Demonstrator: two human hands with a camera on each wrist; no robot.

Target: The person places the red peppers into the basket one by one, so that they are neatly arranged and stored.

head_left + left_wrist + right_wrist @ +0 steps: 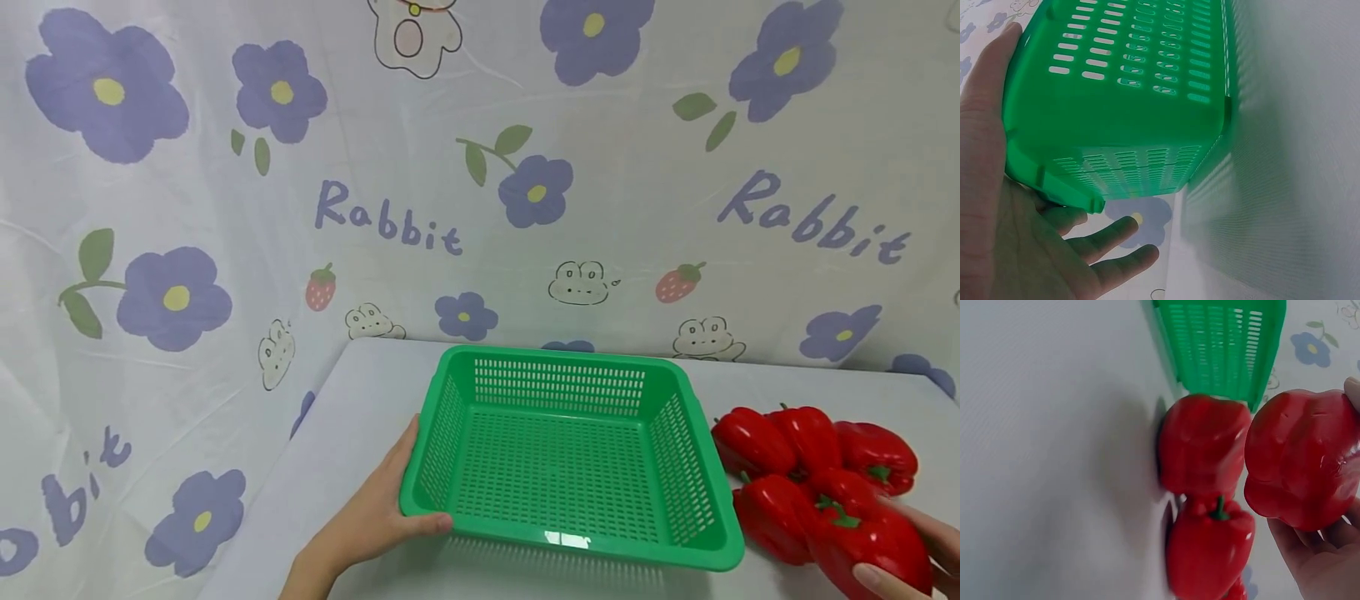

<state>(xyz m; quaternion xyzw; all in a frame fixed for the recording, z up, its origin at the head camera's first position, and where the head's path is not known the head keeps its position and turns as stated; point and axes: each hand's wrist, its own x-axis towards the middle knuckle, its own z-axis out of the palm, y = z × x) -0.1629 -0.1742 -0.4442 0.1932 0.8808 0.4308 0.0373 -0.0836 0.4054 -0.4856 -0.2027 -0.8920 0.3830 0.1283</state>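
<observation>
Likely pick-up step: right hand (1332,569), curled wide, grips red bell pepper (1304,456); left hand (369,518), half-spread, grips green basket (510,532); next, probably lift.

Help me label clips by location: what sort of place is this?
Probably an indoor tabletop filming corner: a white table with a green plastic basket and red bell peppers, and a flower-and-rabbit printed cloth backdrop behind.

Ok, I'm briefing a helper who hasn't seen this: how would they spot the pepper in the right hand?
On the white table, find the green basket, then the red peppers to its right. The wanted pepper is nearest the viewer, and the only one gripped by the right hand.
</observation>
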